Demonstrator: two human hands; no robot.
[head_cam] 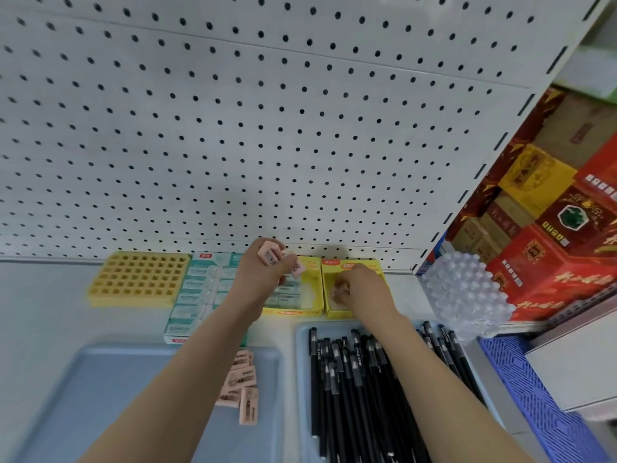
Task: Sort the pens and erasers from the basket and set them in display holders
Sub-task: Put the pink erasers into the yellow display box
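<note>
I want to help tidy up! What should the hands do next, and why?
Probably the right hand should take one of the pink erasers that the left hand grips and set it in the yellow box it reaches into; more lie on the blue tray.

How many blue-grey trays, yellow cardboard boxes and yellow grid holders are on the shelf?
Blue-grey trays: 2
Yellow cardboard boxes: 2
Yellow grid holders: 1
Total: 5
</note>
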